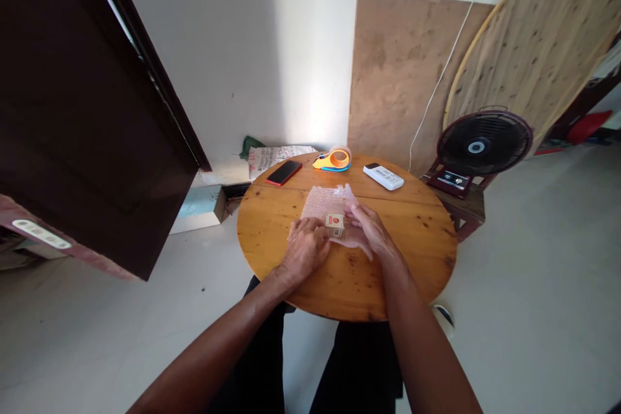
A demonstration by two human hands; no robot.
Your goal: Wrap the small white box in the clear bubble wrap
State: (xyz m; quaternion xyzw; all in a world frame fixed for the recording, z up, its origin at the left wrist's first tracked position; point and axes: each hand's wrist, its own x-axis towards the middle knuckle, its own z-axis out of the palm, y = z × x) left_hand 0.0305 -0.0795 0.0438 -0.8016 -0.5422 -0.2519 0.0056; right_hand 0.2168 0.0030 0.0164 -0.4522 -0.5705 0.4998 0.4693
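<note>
A small beige box with a red round mark (334, 221) lies on a sheet of clear bubble wrap (323, 199) in the middle of the round wooden table. My left hand (306, 244) is at the box's left, its fingers curled down on the near left part of the wrap. On the other side, my right hand (371, 225) has its fingers closed at the wrap's right edge, close to the box. The fingertips of both hands are partly hidden, and part of the wrap lies under them.
Toward the back of the table (272, 242) are a phone with a red edge (284, 173), an orange tape dispenser (334, 159) and a white handheld device (383, 176). A black fan (478, 147) stands on a stool at the right. At the left is a dark door (92, 90).
</note>
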